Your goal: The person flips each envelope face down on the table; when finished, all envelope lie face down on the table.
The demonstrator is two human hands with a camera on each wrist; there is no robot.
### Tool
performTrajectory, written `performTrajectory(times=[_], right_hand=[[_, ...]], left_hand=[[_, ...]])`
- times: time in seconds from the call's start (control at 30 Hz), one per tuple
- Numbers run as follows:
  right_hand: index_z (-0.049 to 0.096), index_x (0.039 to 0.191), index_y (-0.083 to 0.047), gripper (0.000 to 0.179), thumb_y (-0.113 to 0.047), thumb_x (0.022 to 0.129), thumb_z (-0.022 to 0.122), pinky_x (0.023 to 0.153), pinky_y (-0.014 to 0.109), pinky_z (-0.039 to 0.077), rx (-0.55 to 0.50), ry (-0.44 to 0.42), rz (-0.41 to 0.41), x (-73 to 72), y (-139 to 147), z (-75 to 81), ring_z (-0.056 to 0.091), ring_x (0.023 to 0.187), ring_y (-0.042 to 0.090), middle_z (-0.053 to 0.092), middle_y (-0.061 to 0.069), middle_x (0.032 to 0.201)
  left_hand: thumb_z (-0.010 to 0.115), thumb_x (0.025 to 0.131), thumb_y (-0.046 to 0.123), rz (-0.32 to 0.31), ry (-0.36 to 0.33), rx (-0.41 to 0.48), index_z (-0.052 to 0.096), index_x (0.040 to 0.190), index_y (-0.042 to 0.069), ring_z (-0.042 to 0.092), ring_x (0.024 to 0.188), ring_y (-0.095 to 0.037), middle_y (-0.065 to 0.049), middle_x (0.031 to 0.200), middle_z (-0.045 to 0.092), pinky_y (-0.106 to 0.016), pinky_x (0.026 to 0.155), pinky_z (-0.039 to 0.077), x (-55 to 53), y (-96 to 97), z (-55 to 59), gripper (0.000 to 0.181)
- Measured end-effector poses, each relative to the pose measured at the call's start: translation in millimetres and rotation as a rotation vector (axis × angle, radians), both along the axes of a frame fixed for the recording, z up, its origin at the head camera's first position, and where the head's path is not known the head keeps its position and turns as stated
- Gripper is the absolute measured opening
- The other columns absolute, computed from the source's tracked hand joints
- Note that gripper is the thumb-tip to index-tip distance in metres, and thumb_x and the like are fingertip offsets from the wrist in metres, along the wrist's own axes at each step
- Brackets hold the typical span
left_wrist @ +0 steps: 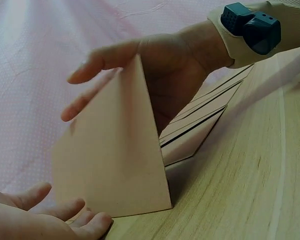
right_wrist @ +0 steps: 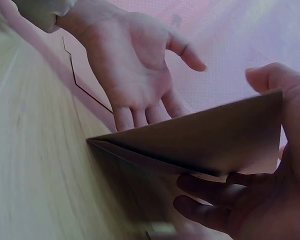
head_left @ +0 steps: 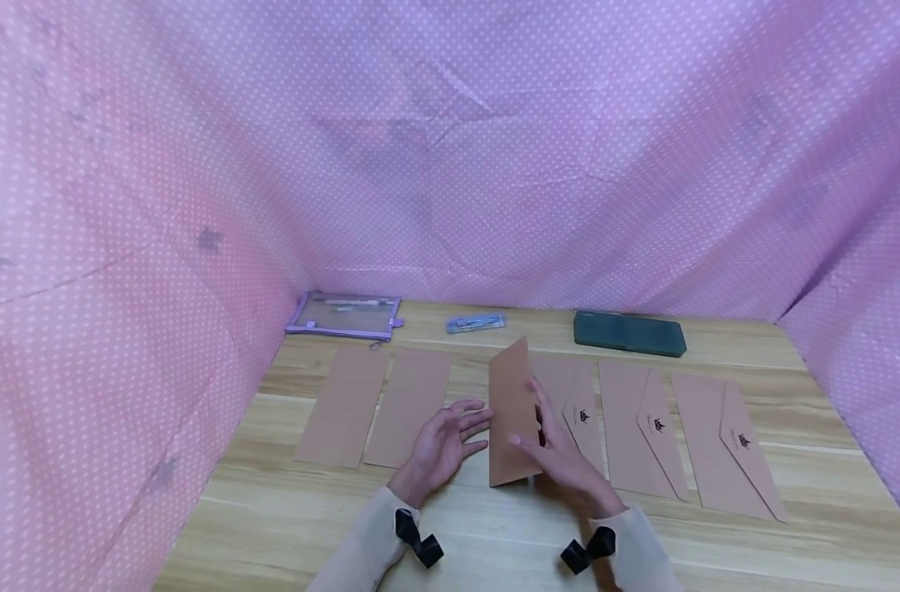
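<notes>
A brown paper envelope (head_left: 511, 411) stands on edge over the middle of the table, tilted. My right hand (head_left: 564, 460) grips it from the right, thumb on the side facing left and fingers on the flap side. On the other side is my left hand (head_left: 437, 448), palm up with fingers spread and relaxed, fingertips right at the envelope's lower edge. In the right wrist view the flap of the envelope (right_wrist: 205, 135) stands slightly apart from its body. The left wrist view shows the plain face of the envelope (left_wrist: 105, 150).
Two plain-side-up envelopes, one (head_left: 342, 407) beside the other (head_left: 409, 407), lie at left. Three flap-side-up envelopes with crown prints, the outermost (head_left: 705, 436) farthest right, lie at right. Behind are a purple-edged mesh pouch (head_left: 346, 321), a small clear packet (head_left: 475, 322) and a dark green case (head_left: 629, 333).
</notes>
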State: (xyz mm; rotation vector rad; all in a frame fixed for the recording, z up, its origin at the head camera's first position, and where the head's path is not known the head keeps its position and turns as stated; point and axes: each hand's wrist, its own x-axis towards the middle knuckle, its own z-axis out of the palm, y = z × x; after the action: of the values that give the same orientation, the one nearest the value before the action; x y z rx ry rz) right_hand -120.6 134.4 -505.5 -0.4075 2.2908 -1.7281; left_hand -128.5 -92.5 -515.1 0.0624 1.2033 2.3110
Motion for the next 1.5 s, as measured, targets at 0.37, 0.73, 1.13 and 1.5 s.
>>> performTrajectory(times=[0.37, 0.73, 1.13, 1.5], right_hand=[[0.019, 0.159, -0.011, 0.078, -0.021, 0.096, 0.064, 0.123, 0.065, 0.014, 0.06, -0.078, -0.049, -4.3, 11, -1.0, 0.013, 0.155, 0.041, 0.012, 0.016, 0.169], [0.022, 0.158, -0.004, 0.08, 0.006, 0.088, 0.06, 0.123, 0.054, 0.021, 0.006, -0.173, -0.163, -12.7, 10, -6.8, 0.02, 0.153, 0.037, 0.015, 0.018, 0.168], [0.02, 0.16, -0.013, 0.081, 0.004, 0.091, 0.059, 0.125, 0.047, 0.023, -0.108, -0.224, -0.262, -16.1, 11, -1.4, 0.02, 0.154, 0.027, 0.013, 0.005, 0.171], [0.021, 0.16, -0.013, 0.079, 0.001, 0.093, 0.061, 0.123, 0.04, 0.03, -0.151, -0.174, -0.256, -10.3, 6, 2.9, 0.027, 0.152, 0.032, 0.02, 0.012, 0.168]], left_hand=[[0.025, 0.104, 0.022, -0.006, 0.006, -0.028, 0.046, 0.134, 0.007, 0.041, 0.14, -0.032, -0.027, 0.154, 0.037, -0.04, 0.106, 0.042, -0.7, 1.0, -1.0, 0.04], [0.042, 0.1, 0.009, 0.093, 0.032, -0.162, 0.051, 0.127, 0.007, 0.056, 0.12, -0.022, -0.006, 0.129, 0.059, -0.039, 0.098, 0.051, 0.2, 7.1, -6.5, 0.029], [0.058, 0.088, -0.007, 0.154, 0.064, -0.245, 0.045, 0.133, -0.01, 0.065, 0.096, -0.009, -0.008, 0.118, 0.065, -0.027, 0.082, 0.055, 10.1, 20.5, -4.6, 0.047], [0.067, 0.076, -0.015, 0.2, 0.118, -0.344, 0.052, 0.129, -0.013, 0.067, 0.085, -0.007, -0.012, 0.107, 0.073, -0.02, 0.074, 0.056, 11.5, 22.8, -6.3, 0.055]])
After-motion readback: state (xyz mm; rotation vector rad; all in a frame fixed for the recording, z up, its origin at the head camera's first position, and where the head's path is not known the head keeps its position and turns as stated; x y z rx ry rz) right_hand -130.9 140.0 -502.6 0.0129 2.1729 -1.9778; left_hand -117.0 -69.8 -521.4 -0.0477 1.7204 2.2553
